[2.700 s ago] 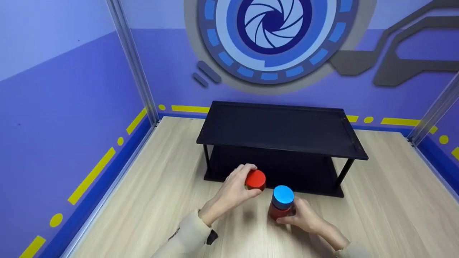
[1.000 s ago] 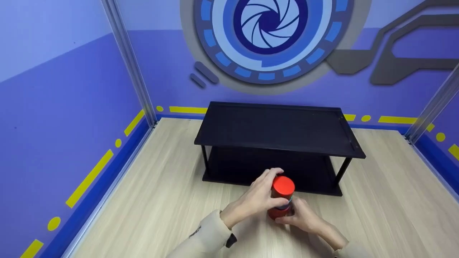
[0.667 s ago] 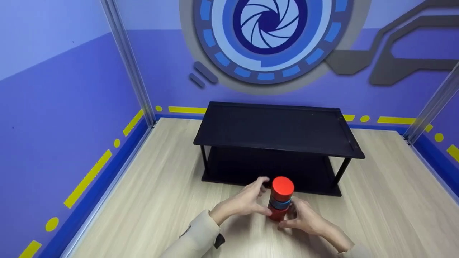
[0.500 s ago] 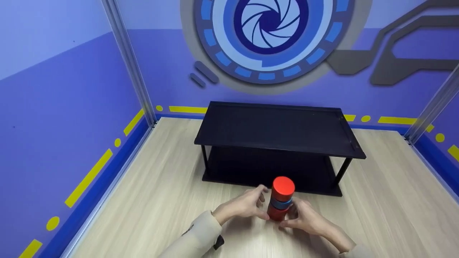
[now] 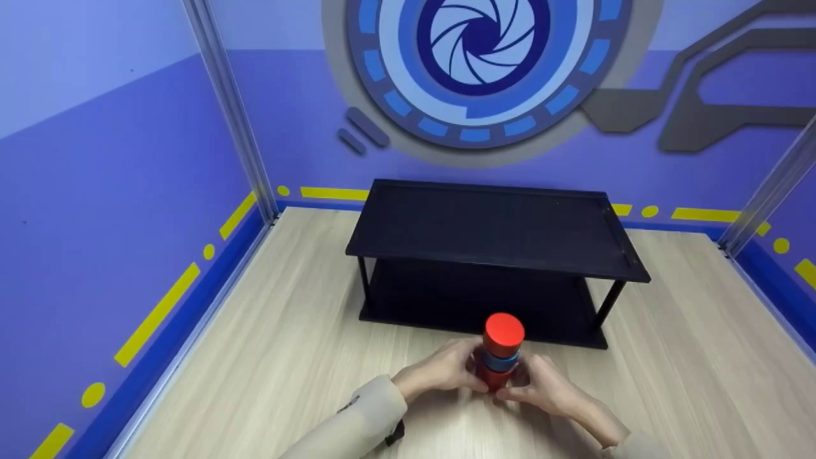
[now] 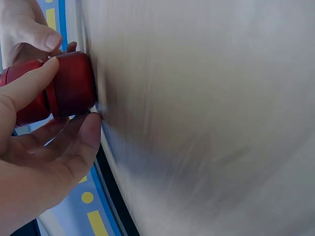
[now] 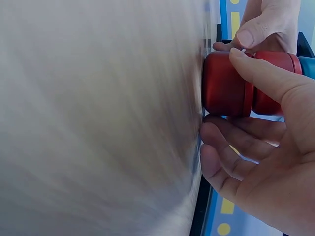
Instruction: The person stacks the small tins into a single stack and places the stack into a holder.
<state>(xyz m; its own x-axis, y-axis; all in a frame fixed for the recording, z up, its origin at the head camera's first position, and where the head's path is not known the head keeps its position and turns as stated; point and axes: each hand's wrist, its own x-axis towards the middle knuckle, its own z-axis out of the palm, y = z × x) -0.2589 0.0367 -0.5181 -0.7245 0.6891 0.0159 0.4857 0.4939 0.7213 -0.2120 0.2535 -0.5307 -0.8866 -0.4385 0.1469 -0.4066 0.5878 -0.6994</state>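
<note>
My left hand (image 5: 440, 373) has come down off the top red can (image 5: 503, 334) since a second ago and now curls round the bottom red can (image 5: 492, 377), opposite my right hand (image 5: 542, 390). Both sets of fingers (image 6: 54, 78) grip that base from either side. The stack of three stands on the counter (image 5: 287, 357) between my fingers, blue can (image 5: 498, 362) in the middle, just in front of the black shelf (image 5: 497, 233). I judge stacking done; the pile looks steady.

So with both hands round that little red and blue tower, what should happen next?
Probably lift it gently, kept upright: the left hand and right hand both grip the bottom red can, and the black shelf stands just behind.
</note>
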